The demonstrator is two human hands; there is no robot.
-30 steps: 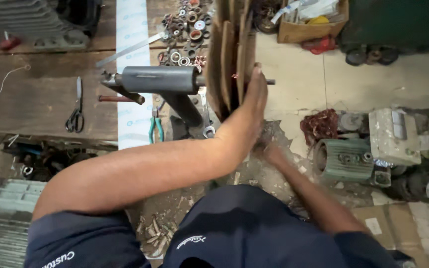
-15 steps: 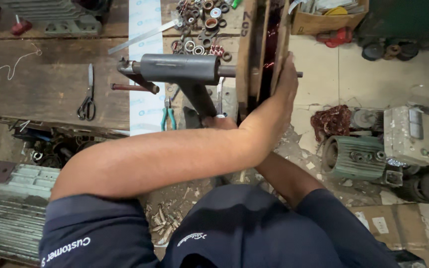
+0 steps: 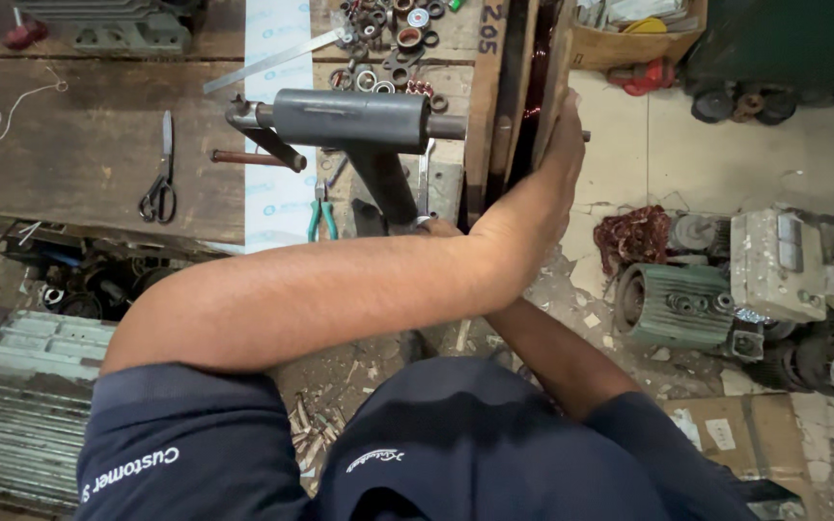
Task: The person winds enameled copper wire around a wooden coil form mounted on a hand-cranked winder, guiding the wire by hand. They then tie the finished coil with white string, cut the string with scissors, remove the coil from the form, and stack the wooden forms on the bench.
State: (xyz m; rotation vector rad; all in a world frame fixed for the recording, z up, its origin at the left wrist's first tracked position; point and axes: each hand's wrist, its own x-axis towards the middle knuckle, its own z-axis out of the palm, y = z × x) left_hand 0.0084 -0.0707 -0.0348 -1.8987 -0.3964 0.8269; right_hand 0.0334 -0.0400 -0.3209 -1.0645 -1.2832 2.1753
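My left hand [image 3: 564, 145] reaches across my body and lies flat, fingers together, against the outer wooden board [image 3: 554, 68] of a stack of upright boards [image 3: 492, 106] on a shaft. Reddish copper wire [image 3: 536, 82] shows between the boards. The shaft runs out of a grey metal cylinder [image 3: 349, 118] on a dark stand [image 3: 383, 188] fixed to the wooden bench [image 3: 79, 145]. My right arm passes under the left forearm. Only a bit of my right hand [image 3: 433, 228] shows near the stand's foot, and what it holds is hidden.
On the bench lie scissors [image 3: 158, 193], green-handled pliers [image 3: 320, 218], a steel ruler [image 3: 272, 60] and several metal rings [image 3: 393, 39]. On the floor to the right are a green motor body [image 3: 678, 301], a copper wire bundle [image 3: 634, 239] and a cardboard box [image 3: 620, 39].
The wooden boards, seen broad and tilted a second ago, now stand edge-on and straight. My left hand has stayed on the outer board. The view has shifted, so the bench sits further right.
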